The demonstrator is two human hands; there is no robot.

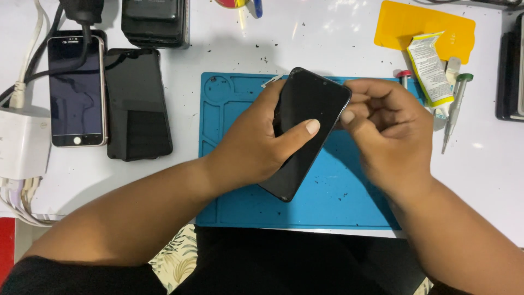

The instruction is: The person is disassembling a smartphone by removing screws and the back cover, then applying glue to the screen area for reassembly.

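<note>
From the head camera, the left hand holds a black phone tilted above a blue work mat, its grip closed around the phone's left edge with the thumb laid across the dark glass. The right hand meets the phone's right edge near its far corner, fingertips pinched tight together there; whether anything sits between them cannot be told. The phone hangs over the middle of the mat, which lies on a white tabletop speckled with small dark crumbs. To the left, well apart from the hands, two more phones lie side by side: one with a pale frame and a cable across it, and a black one just beside it. A white charger block sits at the left edge. To the far right lie a yellow plastic card, a glue tube resting partly on it, and a green-capped screwdriver just beside the right hand.
</note>
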